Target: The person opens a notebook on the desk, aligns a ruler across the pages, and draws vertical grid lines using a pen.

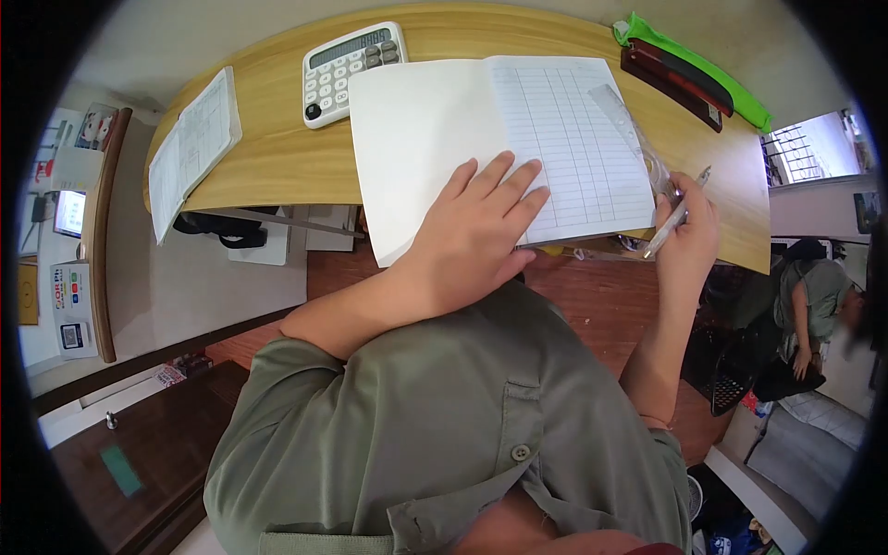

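Observation:
An open ledger book [578,203] lies near the desk's front edge, its left page blank white and its right page ruled in columns and rows. My left hand [481,208] rests palm down across the middle fold, fingers spread. A clear plastic ruler [622,120] slants over the outer edge of the ruled page, and its lower end runs to my fingers. Beside that edge, my right hand [689,227] is closed around a pen [675,222] held at a slant.
A white calculator [356,74] stands behind the book's left corner. Papers [199,139] hang over the desk's left end. A dark red stapler [675,79] and a bright green case [731,88] lie at the back right. Another person [814,314] sits at the far right.

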